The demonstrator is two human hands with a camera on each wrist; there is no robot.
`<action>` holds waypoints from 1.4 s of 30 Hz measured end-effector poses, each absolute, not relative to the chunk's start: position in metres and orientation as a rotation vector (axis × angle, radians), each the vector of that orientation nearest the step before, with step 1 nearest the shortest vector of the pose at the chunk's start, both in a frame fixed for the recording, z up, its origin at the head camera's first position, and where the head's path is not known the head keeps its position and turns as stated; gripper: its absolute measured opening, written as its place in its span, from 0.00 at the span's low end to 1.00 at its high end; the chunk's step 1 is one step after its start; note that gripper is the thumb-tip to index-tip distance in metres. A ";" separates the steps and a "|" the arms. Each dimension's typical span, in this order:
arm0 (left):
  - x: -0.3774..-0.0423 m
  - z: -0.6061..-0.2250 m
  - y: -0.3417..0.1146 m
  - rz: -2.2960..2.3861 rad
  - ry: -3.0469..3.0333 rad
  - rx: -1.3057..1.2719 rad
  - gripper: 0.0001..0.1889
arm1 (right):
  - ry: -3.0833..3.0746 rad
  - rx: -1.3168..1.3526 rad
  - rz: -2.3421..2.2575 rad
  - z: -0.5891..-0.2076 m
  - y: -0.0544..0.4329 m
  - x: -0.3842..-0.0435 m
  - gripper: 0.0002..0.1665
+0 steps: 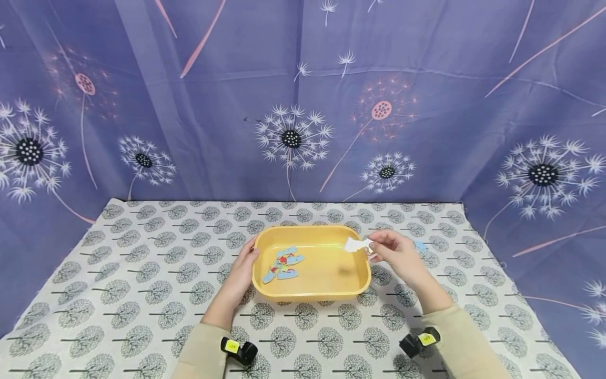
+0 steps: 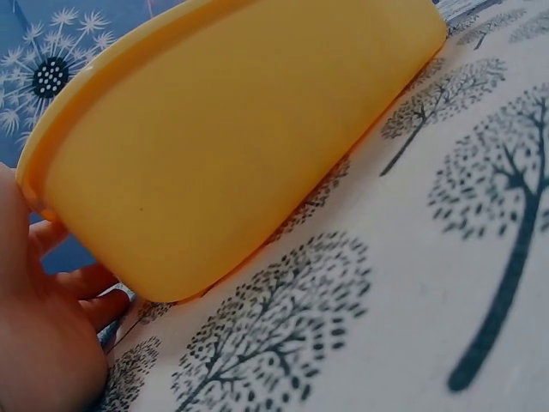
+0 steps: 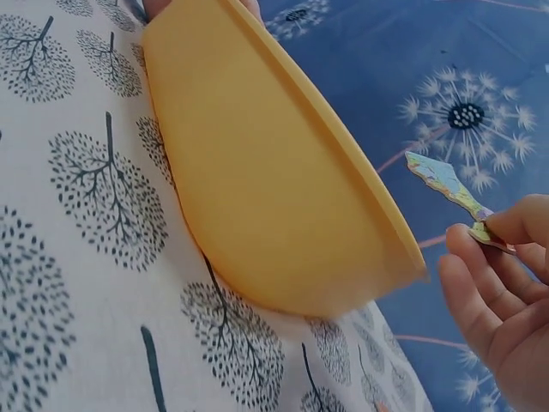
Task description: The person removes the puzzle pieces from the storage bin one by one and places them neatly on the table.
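Note:
A yellow plastic tub (image 1: 312,292) stands on the table cloth. My left hand (image 1: 243,266) holds its left end, thumb at the rim and fingers against the outside wall, as the left wrist view shows. Over the tub's right rim, my right hand (image 1: 395,255) pinches a thin, irregularly cut puzzle piece (image 1: 356,244) between thumb and fingers. Its face toward the head camera is white; the right wrist view shows a colourful print on the other side. Several light-blue puzzle pieces (image 1: 286,275) with red and green print lie together in the tub's left half.
A small light-blue piece (image 1: 420,246) lies on the cloth just beyond my right hand, partly hidden by it. The white table cloth (image 1: 142,295) has a grey tree pattern. A blue dandelion-print curtain (image 1: 213,131) hangs behind and at both sides.

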State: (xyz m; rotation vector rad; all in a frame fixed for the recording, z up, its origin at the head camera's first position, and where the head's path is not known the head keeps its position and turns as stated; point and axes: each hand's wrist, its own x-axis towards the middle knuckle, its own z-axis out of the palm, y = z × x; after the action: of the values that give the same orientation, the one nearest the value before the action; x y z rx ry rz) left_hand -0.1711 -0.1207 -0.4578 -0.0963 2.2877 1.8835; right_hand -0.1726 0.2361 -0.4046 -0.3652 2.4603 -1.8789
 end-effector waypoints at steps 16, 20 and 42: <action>-0.171 -0.454 -0.124 2.055 2.137 -0.175 0.27 | 2.483 -0.161 -1.992 -0.414 0.269 -0.166 0.11; -0.171 -0.453 -0.124 2.085 2.114 -0.182 0.27 | 2.460 -0.098 -2.014 -0.417 0.280 -0.165 0.14; -0.173 -0.459 -0.124 2.178 2.016 -0.151 0.26 | 2.414 0.023 -2.216 -0.424 0.340 -0.160 0.08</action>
State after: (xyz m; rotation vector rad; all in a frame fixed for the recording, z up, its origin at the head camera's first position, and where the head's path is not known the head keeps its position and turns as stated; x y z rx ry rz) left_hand -0.1726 -0.1244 -0.4588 -0.1507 2.0160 2.1785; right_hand -0.1596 0.3403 -0.4241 0.0229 2.4138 -2.2164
